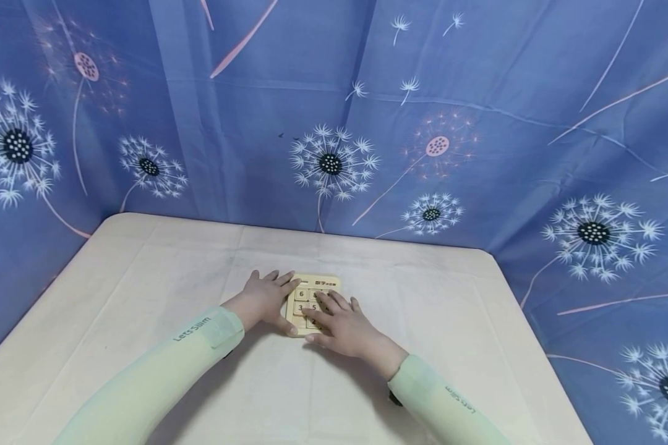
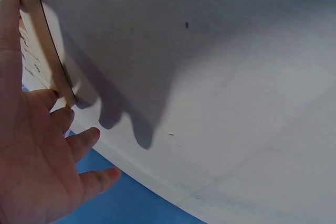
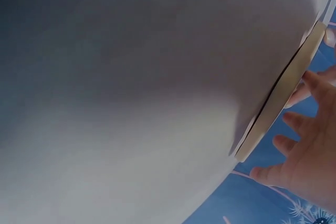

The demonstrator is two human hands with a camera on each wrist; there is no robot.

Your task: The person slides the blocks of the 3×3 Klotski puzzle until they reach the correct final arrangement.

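Observation:
A pale wooden sliding number puzzle (image 1: 307, 280) lies flat on the table, with numbered tiles (image 1: 301, 295) such as 6, 3 and 5 showing. My left hand (image 1: 263, 299) spans its left side, thumb at the near corner and index finger toward the far one. In the left wrist view, that hand's other fingers (image 2: 84, 142) spread past the board's edge. My right hand (image 1: 346, 324) reaches over from the right, fingertips on the tiles and thumb by the near edge. It covers several tiles on that side. The right wrist view catches the puzzle's side edge (image 3: 283, 93) next to loosely spread fingers.
A pale cloth covers the table (image 1: 161, 278) under the puzzle. Blue curtains (image 1: 245, 142) printed with dandelions stand behind and at both sides of the table. Light green sleeves (image 1: 161, 364) cover both forearms.

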